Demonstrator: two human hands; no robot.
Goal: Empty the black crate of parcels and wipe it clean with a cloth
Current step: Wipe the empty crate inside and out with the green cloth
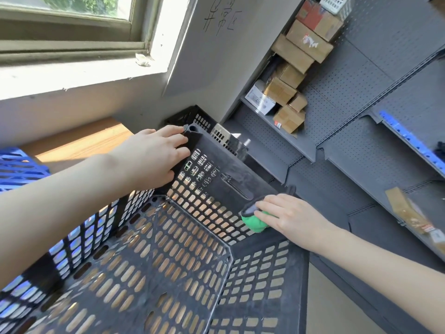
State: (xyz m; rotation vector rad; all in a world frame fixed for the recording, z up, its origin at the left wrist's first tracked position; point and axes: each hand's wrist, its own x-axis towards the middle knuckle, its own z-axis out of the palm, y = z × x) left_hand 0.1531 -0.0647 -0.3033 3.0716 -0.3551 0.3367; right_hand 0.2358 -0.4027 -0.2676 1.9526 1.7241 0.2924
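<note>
Black plastic, dusty and matte: the black crate (pixel 168 273) is sitting right under you, its floor and walls pierced by rows of rounded slots, with wood tones showing through. No parcels are lying inside it.

Your left hand (pixel 154 157) is resting on the crate's far-left corner, fingers laid fairly straight across the rim and corner post and thumb lying against the inside of the wall, holding nothing.

Your right hand (pixel 289 215) is bunching the green cloth (pixel 254 222), soft and crumpled, and pressing it against the right end of the far wall, just below the rim and beside the handle slot.

A blue crate (pixel 16 169) is standing beyond the left wall. Grey pegboard shelving (pixel 361 116) is rising to the right, with cardboard parcels (pixel 289 92) stacked on an upper shelf.
</note>
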